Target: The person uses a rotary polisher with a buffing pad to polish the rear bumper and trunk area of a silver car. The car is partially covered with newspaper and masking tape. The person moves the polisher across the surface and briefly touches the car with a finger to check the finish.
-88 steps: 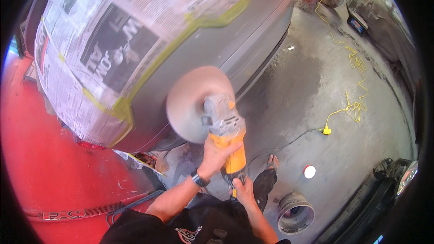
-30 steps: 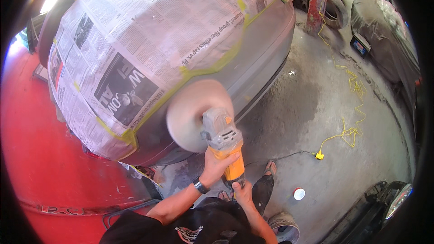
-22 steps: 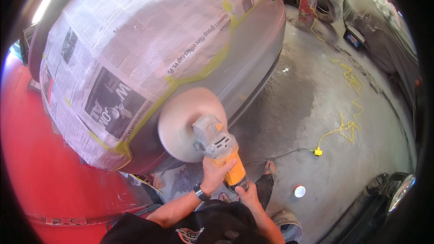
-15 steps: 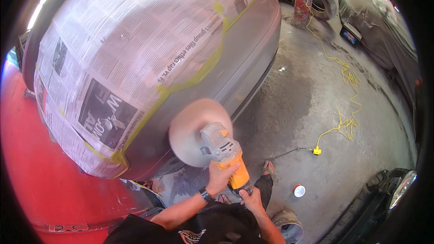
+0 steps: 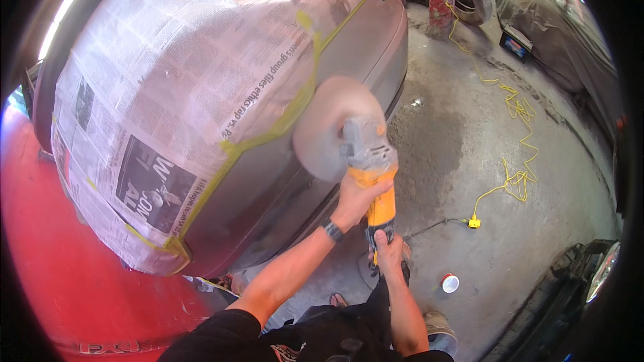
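A yellow and grey power polisher (image 5: 382, 209) is held in both of my hands. My left hand (image 5: 355, 200) is wrapped round its body just behind the grey head. My right hand (image 5: 389, 252) grips the black rear end of the tool. The round, pale pad (image 5: 337, 129) looks blurred, as if spinning, and lies over the grey car body panel (image 5: 268, 184). How much of the pad touches the panel cannot be made out. Newspaper sheets (image 5: 181, 74) cover the upper car body, edged with yellow-green masking tape (image 5: 272, 135) beside the pad.
A red vehicle (image 5: 60, 255) stands at the left. A yellow cord (image 5: 524, 141) trails over the concrete floor to a yellow connector (image 5: 474, 222). Near my feet are a white cup (image 5: 450, 283) and a bucket (image 5: 439, 335). A red post (image 5: 441, 0) rises at the back.
The polisher and both hands have moved up and to the right along the panel, away from the lower taped corner. Both hands still hold the tool.
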The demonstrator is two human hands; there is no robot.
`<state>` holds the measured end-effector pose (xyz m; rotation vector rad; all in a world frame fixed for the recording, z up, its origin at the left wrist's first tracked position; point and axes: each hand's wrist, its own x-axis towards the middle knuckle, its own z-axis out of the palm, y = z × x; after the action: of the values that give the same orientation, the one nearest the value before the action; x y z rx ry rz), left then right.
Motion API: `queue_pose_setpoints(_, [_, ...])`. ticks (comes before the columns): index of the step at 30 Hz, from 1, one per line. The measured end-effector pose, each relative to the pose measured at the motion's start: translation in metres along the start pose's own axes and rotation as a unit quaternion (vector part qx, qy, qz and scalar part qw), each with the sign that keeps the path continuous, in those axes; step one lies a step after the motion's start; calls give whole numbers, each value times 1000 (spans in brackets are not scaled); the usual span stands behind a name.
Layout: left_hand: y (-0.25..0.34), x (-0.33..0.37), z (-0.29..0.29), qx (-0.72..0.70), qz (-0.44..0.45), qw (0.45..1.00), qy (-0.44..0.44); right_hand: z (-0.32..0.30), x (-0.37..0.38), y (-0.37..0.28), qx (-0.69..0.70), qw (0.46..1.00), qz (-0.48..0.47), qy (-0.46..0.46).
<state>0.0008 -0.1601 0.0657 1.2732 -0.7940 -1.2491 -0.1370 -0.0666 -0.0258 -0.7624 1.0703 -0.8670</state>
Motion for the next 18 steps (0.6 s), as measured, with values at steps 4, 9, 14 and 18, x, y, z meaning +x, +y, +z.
queue_pose_setpoints(4, [-24,-63,-29,2,-10,999,45,-5,-41,52,2,999,18,-44])
queue_pose_setpoints(9, [-44,-122,-50,-6,-14,996,83,-7,-86,95,-25,997,28,-65])
queue_pose_setpoints(14, [-29,-71,-26,-9,-20,999,46,-10,-53,51,-17,999,26,-29])
queue_pose_setpoints(18, [-7,-16,-1,-21,14,1000,4,-14,-10,6,-33,999,11,-19])
